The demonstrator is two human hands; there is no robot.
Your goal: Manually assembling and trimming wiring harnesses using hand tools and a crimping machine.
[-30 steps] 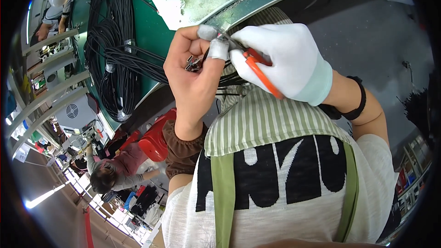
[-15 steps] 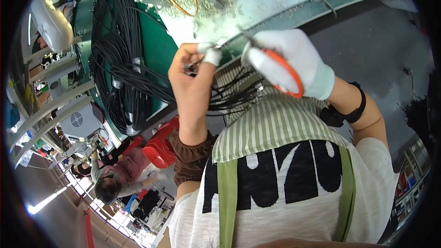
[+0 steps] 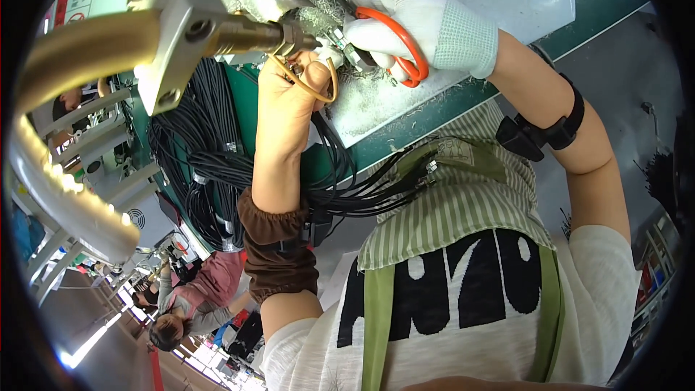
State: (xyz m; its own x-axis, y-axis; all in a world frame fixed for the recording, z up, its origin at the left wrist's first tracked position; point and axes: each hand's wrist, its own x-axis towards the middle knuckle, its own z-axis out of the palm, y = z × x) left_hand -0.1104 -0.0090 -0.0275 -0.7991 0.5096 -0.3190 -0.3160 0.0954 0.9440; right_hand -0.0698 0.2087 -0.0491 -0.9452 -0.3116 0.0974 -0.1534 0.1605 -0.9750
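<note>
While the right hand (image 3: 431, 18) grips one red-handled tool (image 3: 415, 49), the left hand (image 3: 284, 101) curls around metal parts (image 3: 295, 69), number unclear.

The head view, a fisheye, looks steeply down from close above at apron (image 3: 449, 224), left hand (image 3: 282, 105), right hand (image 3: 438, 22) and bench (image 3: 402, 130).
</note>
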